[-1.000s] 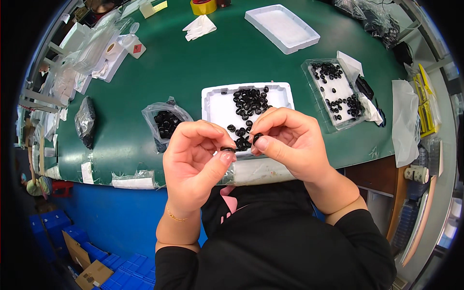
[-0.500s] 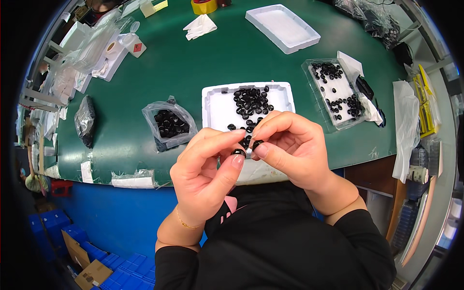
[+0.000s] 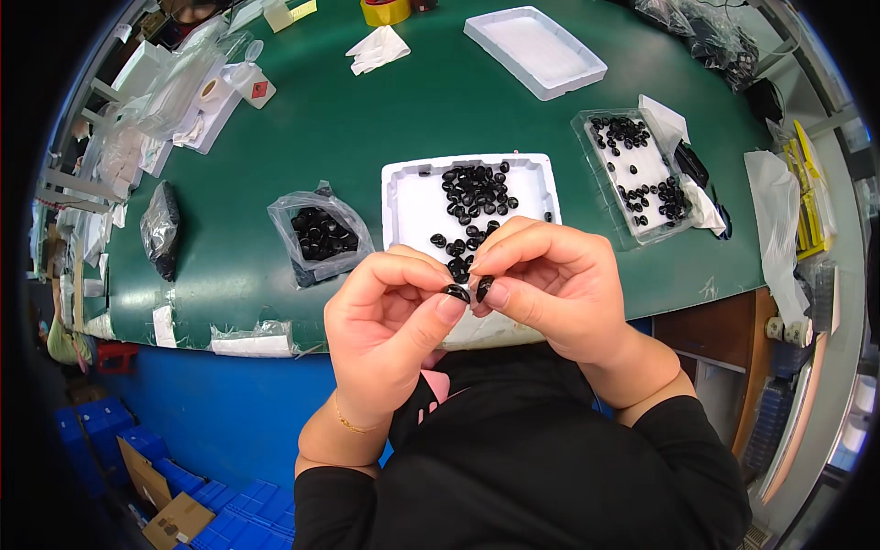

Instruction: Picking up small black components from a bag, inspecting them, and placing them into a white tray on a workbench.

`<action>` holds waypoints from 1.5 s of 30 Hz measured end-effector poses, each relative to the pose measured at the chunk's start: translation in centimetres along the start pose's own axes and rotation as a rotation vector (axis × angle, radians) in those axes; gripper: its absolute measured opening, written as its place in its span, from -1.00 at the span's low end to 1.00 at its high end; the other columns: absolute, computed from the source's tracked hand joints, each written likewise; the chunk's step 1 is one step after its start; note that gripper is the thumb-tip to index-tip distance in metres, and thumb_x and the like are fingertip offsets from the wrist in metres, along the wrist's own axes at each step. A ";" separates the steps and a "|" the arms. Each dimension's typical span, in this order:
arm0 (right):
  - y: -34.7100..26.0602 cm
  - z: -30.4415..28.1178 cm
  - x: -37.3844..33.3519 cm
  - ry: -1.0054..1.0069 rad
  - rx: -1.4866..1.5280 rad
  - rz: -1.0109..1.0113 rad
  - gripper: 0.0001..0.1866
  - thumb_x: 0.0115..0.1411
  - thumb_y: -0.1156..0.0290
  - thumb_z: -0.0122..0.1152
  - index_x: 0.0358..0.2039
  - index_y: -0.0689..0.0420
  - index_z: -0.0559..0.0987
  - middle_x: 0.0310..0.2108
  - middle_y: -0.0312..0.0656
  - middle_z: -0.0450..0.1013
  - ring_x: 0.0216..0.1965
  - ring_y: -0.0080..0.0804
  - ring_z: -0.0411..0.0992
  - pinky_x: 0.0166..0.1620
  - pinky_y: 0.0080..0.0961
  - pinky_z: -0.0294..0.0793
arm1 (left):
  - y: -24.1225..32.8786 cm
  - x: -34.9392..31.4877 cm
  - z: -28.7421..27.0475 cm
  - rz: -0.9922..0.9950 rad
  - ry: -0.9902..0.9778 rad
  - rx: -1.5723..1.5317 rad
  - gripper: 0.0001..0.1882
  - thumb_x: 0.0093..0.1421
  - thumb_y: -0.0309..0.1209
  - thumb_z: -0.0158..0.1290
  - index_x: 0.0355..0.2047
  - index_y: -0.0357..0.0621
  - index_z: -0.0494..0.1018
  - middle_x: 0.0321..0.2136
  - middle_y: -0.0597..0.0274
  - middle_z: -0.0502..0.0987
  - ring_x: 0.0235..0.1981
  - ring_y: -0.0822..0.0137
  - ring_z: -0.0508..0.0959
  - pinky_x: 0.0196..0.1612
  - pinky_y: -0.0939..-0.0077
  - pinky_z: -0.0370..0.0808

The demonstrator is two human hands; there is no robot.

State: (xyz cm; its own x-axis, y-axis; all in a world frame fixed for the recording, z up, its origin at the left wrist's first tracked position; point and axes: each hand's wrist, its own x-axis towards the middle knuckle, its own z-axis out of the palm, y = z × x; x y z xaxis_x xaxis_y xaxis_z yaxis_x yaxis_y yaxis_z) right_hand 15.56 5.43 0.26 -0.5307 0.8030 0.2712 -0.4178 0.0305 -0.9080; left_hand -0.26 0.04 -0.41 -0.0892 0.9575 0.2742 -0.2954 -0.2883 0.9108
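Note:
Between thumb and fingers, my left hand (image 3: 385, 316) pinches a small glossy black rounded piece (image 3: 456, 292). A similar black piece (image 3: 484, 289) is pinched in my right hand (image 3: 559, 289). The two pieces are held close together, above the near edge of a white foam tray (image 3: 396, 197). Inside that tray lies a pile of loose black pieces (image 3: 477, 188), and my fingers hide some of those nearest me. What exactly the pieces are, I cannot tell.
Left of the tray, an open clear bag (image 3: 325, 234) is full of black pieces. A clear plastic tray (image 3: 632, 174) at the right holds more. Farther back are an empty white tray (image 3: 536, 50), white gloves (image 3: 378, 49) and a white bottle (image 3: 254, 85).
My left fingers have closed in around their piece and tilted it. The two held pieces now sit nearer each other; the right hand has hardly moved.

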 end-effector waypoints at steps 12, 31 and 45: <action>-0.1 -0.2 0.5 -0.019 0.550 0.280 -0.82 0.11 0.58 0.11 -0.25 0.24 0.39 -0.39 -0.02 0.45 -0.42 -0.36 0.47 -0.34 -0.52 0.51 | -0.2 0.0 0.1 -0.317 -0.072 -0.537 -0.84 0.20 -0.44 -0.03 -0.27 -0.28 0.37 -0.44 0.22 0.45 -0.52 0.52 0.36 -0.44 0.72 0.31; 6.3 2.9 6.7 -0.140 -0.337 -0.038 -0.86 0.10 0.56 0.07 -0.31 0.26 0.54 -0.34 -0.20 0.45 -0.35 -0.51 0.43 -0.29 -0.62 0.42 | 1.7 1.8 -6.7 0.178 0.401 0.855 -0.90 0.11 -0.54 0.00 -0.35 -0.24 0.47 -0.44 0.24 0.45 -0.49 0.46 0.38 -0.35 0.61 0.29; 6.5 -7.2 6.3 -0.173 -1.101 0.183 -0.88 0.01 0.51 0.15 -0.40 0.17 0.58 -0.39 -0.18 0.46 -0.34 -0.33 0.43 -0.26 -0.49 0.42 | -5.3 4.4 -3.7 0.080 -0.242 1.279 -0.90 0.01 -0.51 0.06 -0.41 -0.21 0.46 -0.43 0.13 0.44 -0.37 0.10 0.49 -0.33 0.31 0.45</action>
State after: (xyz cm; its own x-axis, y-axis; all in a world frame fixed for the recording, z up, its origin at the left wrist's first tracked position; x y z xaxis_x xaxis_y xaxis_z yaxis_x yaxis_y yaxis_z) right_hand 14.78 14.99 -6.22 -0.6482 0.7584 0.0681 0.5085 0.4977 -0.7026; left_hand -2.62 5.81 -5.20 0.1482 0.9522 0.2670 0.8238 -0.2683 0.4994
